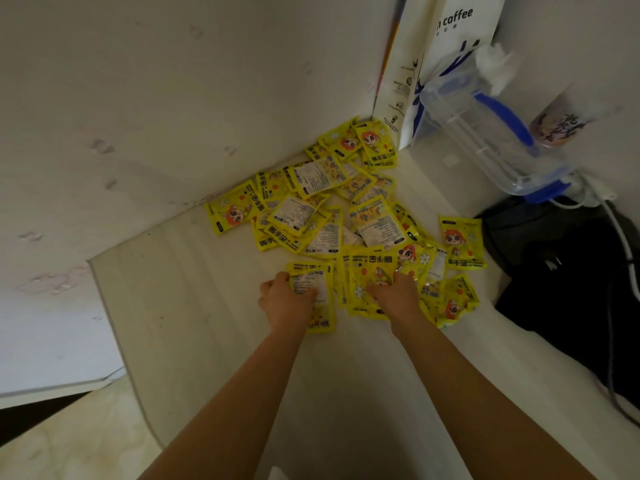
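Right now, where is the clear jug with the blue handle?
Head view, upper right: the clear jug sits beside the white coffee bag, right of the yellow packets.

— What is shown nearest?
— Two yellow hand-warmer sachets lying flat, side by side. The left sachet (325, 306) shows its white printed back. The right sachet (372, 268) shows its cartoon front, upside down to the viewer.

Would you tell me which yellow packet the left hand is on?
The packet at the pile's near left edge, lying white label up, gripped by the left hand; the stack beside it shows yellow fronts.
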Motion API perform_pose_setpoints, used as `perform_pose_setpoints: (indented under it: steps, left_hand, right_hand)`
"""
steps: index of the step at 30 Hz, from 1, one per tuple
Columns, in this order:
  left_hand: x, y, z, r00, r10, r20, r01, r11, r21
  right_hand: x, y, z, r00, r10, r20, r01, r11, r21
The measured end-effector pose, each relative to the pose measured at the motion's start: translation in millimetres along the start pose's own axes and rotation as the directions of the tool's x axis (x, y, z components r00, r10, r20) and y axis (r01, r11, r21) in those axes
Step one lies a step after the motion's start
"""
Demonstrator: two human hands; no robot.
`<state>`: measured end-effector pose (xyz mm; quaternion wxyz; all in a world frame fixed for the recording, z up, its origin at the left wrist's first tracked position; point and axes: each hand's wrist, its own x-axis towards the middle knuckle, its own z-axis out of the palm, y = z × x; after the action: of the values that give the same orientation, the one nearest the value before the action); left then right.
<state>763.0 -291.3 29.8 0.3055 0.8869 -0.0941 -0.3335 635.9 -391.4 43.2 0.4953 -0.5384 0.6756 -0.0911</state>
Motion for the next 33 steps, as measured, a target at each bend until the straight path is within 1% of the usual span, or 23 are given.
perform_pose_setpoints:
  steps: [4,9,12,17,20,23,26,28,33]
  left_hand:
    - [-4.4,7.9,6.9,1.000,-0.012,0.020,0.014,0.997,-0.073]
    - [-1.0,5.8,8.3,0.999,-0.036,0.011,0.038,0.985,-0.166]
    - [-5.9,3.4,2.3,0.997,-0.081,0.012,0.081,0.964,-0.251]
    - [-21.0,-7.5,-4.8,0.999,-0.038,0.006,0.038,0.934,-0.355]
    - [-31.1,-16.2,-10.8,0.998,-0.041,0.057,0.063,0.881,-0.468]
    - [-42.4,-25.7,-15.8,0.991,-0.058,0.118,0.115,0.822,-0.558]
    - [-55.1,-35.1,-19.0,0.988,-0.070,0.141,0.142,0.783,-0.606]
    - [-64.4,-40.5,-21.2,0.985,-0.061,0.160,0.150,0.760,-0.632]
    - [-80.1,-59.4,-28.1,0.977,-0.036,0.208,0.165,0.746,-0.645]
  right_hand:
    - [0.4,3.3,2.8,1.000,0.001,-0.008,-0.001,1.000,0.006]
    - [-2.8,7.8,1.9,0.999,-0.036,-0.027,0.036,0.999,0.009]
    - [-6.8,8.1,-2.0,0.998,-0.059,-0.018,0.060,0.998,0.020]
    - [-17.5,10.5,-12.3,0.993,-0.120,-0.002,0.120,0.992,0.026]
    - [-25.4,14.9,-20.9,0.990,-0.143,-0.009,0.143,0.990,0.013]
    - [-33.9,21.9,-30.1,0.991,-0.135,-0.009,0.135,0.991,0.014]
    - [-46.7,30.1,-38.8,0.990,-0.141,-0.033,0.142,0.989,0.051]
    - [-56.6,37.7,-44.2,0.992,-0.112,-0.050,0.116,0.990,0.080]
    - [-86.5,60.5,-48.8,0.994,-0.047,-0.095,0.058,0.992,0.113]
